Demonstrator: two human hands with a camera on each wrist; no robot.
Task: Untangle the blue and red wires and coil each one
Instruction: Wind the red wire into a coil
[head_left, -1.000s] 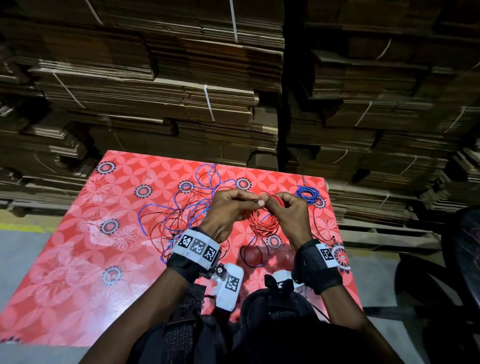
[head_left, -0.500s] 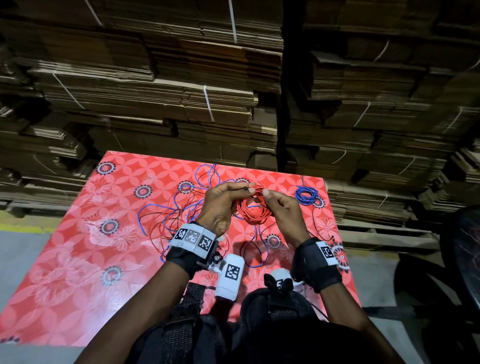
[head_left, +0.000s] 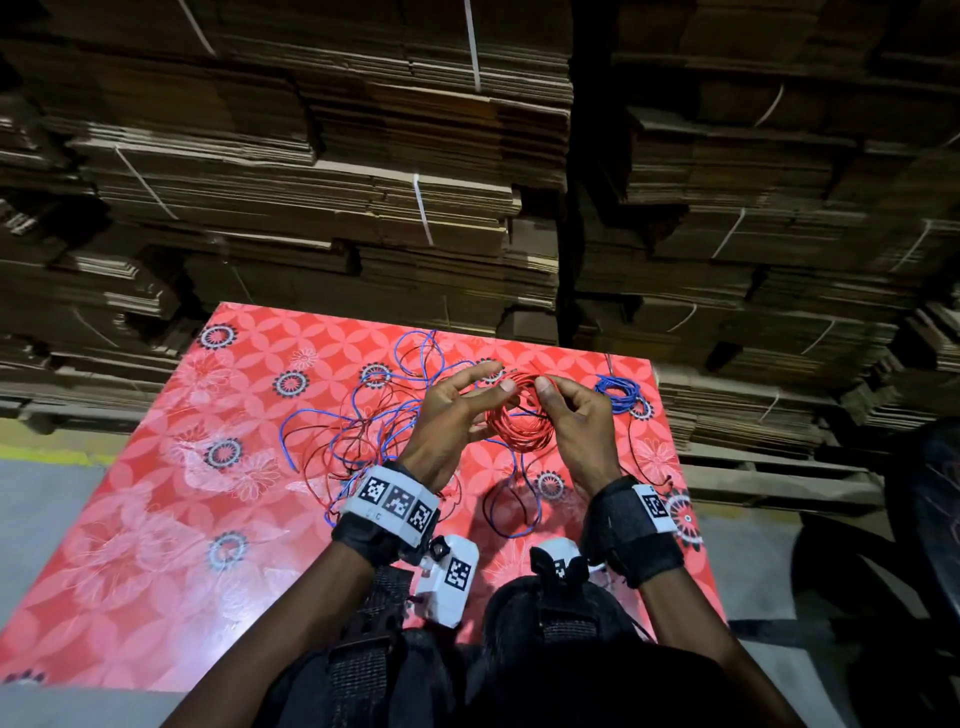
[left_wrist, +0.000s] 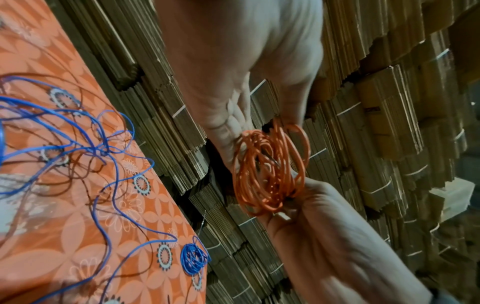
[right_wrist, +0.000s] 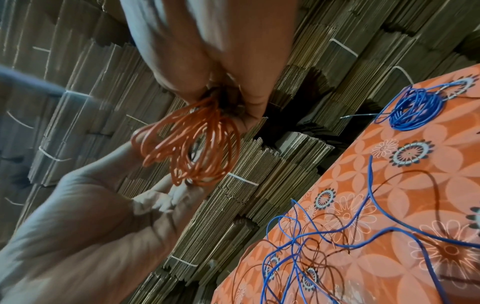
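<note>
Red coil (head_left: 519, 418) held above the table (head_left: 156, 571): right hand (head_left: 582, 426) pinches it, left hand (head_left: 457, 410) fingers spread loose against it. Coiling's nearly finished, I'd say; next, set it beside the blue coil (head_left: 618, 392).

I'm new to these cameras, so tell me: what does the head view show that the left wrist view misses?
Only the head view shows both wristbands, the whole red tablecloth and the loose wires by the near edge. Only the left wrist view shows the left hand's palm side, fingers running to the red coil. Both show that coil between the two hands, the right hand, the small blue coil and stacked cardboard.
</note>
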